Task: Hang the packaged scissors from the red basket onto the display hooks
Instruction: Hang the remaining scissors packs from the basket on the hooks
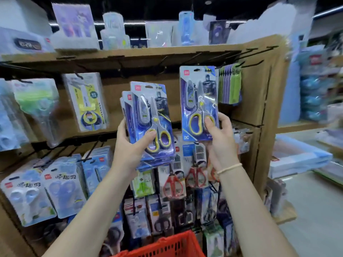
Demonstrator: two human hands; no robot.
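Scissors (199, 106), grey-bladed, yellow-handled, in blue blister card.

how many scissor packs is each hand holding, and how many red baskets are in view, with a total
Single blue scissors pack in the right hand: 1
Stacked blue scissors packs in the left hand: at least 3 by the visible edges, exact count unclear
Red basket: 1
Total: at least 5
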